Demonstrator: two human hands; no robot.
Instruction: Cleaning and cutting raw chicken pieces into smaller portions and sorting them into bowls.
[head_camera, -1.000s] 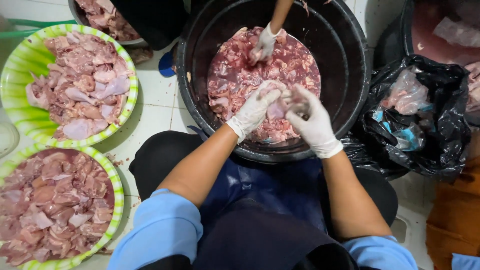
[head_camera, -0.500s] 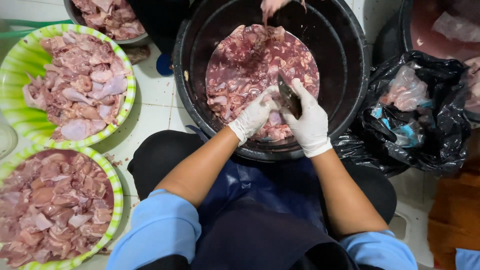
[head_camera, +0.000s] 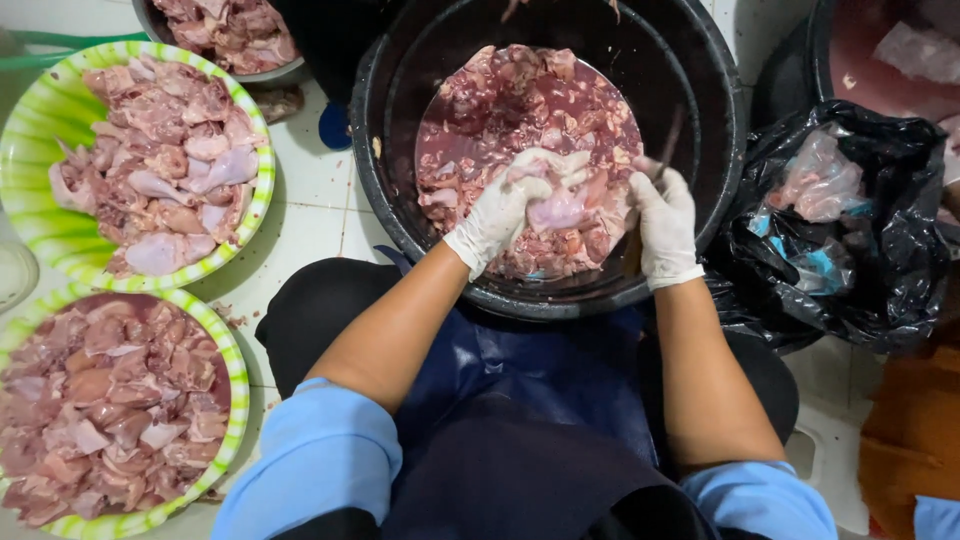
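Glossy black plastic tub (head_camera: 720, 150), wet raw meat (head_camera: 520, 110), crinkled shiny plastic bag (head_camera: 880, 270).

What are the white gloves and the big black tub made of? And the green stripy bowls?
Gloves on the left hand and right hand: probably thin latex or similar rubber, wrinkled and snug. Black tub: looks like moulded plastic, with a smooth, slightly glossy rim. Green-and-white bowls: likely shiny plastic or melamine; I can't tell which.
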